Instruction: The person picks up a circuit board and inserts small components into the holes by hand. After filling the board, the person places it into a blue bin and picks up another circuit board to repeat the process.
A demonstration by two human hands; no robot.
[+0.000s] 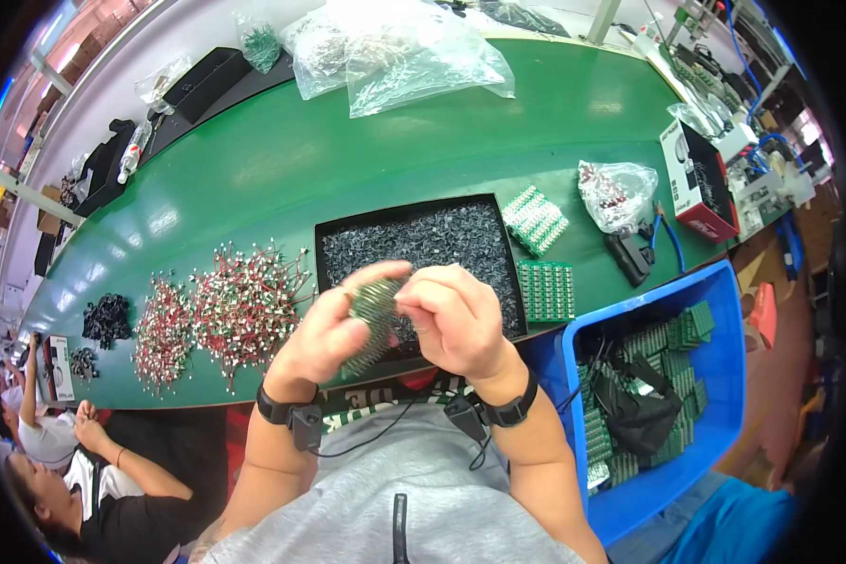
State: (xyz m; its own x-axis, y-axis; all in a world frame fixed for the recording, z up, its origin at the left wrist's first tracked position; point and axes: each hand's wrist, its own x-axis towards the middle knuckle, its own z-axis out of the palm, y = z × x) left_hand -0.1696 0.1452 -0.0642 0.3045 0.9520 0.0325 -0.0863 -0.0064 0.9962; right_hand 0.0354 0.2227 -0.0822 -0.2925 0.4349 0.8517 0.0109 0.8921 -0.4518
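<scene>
My left hand [323, 340] is wrapped round a green circuit board panel [374, 324], tilted up in front of my chest, with rows of fine metal edges or pins along it. Close against the panel's right side, my right hand [456, 318] has thumb and fingertips pinched together; whatever they hold is too small to make out. Both hands are over the near part of a black tray [323, 258] filled with small dark, glossy plastic parts [423, 235]. Some of the tray's near edge is hidden by the hands.
Left of the tray lie heaps of red-wired parts [244, 310] and a black pile [106, 320]. To the right are stacked green panels [545, 291], a plastic bag [618, 195], pliers [663, 235] and a blue bin [733, 376] of boards. Co-workers [113, 498] sit at left.
</scene>
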